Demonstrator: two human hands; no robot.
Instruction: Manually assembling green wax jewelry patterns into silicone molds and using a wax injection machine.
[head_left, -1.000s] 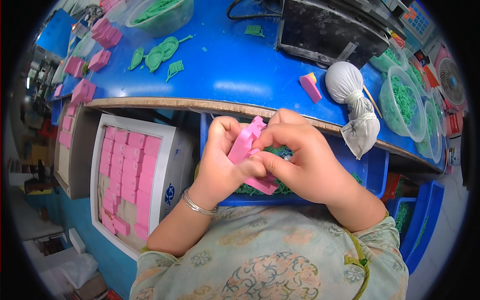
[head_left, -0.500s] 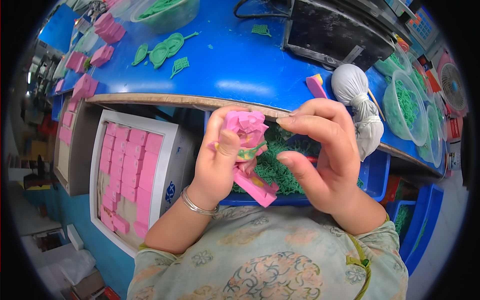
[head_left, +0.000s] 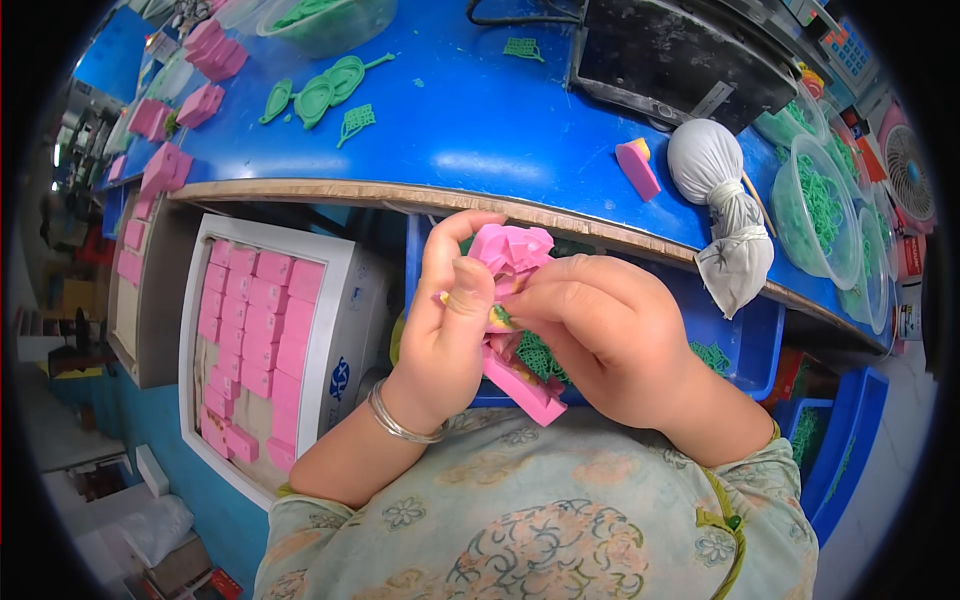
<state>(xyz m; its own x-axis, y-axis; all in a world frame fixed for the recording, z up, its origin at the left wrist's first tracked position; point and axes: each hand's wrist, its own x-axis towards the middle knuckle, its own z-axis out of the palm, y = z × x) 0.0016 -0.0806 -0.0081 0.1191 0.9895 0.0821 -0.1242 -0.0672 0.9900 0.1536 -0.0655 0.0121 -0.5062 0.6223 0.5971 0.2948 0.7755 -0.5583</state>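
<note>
My left hand (head_left: 440,325) is wrapped round a pink rubber mold (head_left: 525,392), its thumb pressing on the near side. The mold is bent open, with a faceted lump at the top and a long flap hanging below. A small green wax piece (head_left: 500,318) shows in its opening, beside yellow patches. My right hand (head_left: 605,340) is closed, thumb and fingertips pinching at the green piece; the fingers partly hide it.
Under my hands is a blue tray (head_left: 765,350) of green wax pieces. A white box (head_left: 345,290) of pink molds stands at left. On the blue table (head_left: 460,120) are green wax patterns (head_left: 315,100), a tied cloth pouch (head_left: 707,165), a pink mold piece (head_left: 638,172) and clear bowls (head_left: 800,240).
My right hand has moved left from beside the mold, and its spread fingers have closed on the green piece. The mold has shifted slightly right.
</note>
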